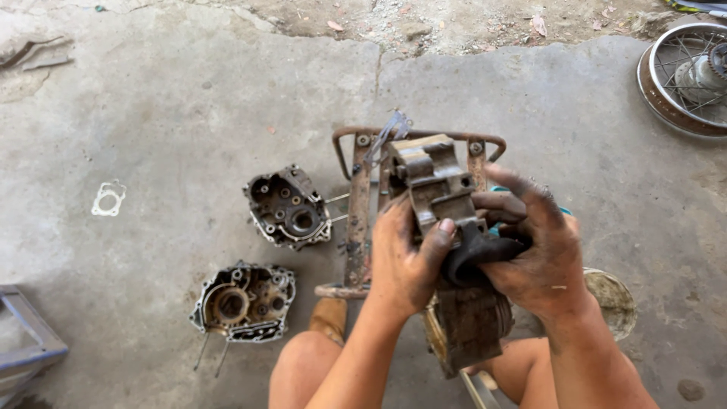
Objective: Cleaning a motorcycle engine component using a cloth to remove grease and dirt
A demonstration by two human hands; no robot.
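My left hand (404, 257) grips a dirty metal engine part (433, 182), a blocky cylinder-head-like casting, thumb across its lower face. My right hand (539, 254), black with grease, wraps a black rubber piece (475, 254) attached at the casting's lower right, fingers spread over its side. Both hands hold the part up over a rusty metal frame stand (356, 220). Below the hands sits another grimy finned engine block (473, 326), between my knees.
Two open engine crankcase halves (289, 207) (244, 303) lie on the concrete floor to the left. A white gasket (108, 198) lies farther left. A spoked wheel (693, 76) is at the top right, a grey metal frame (30, 344) at the bottom left, a round pale lid (613, 299) on the right.
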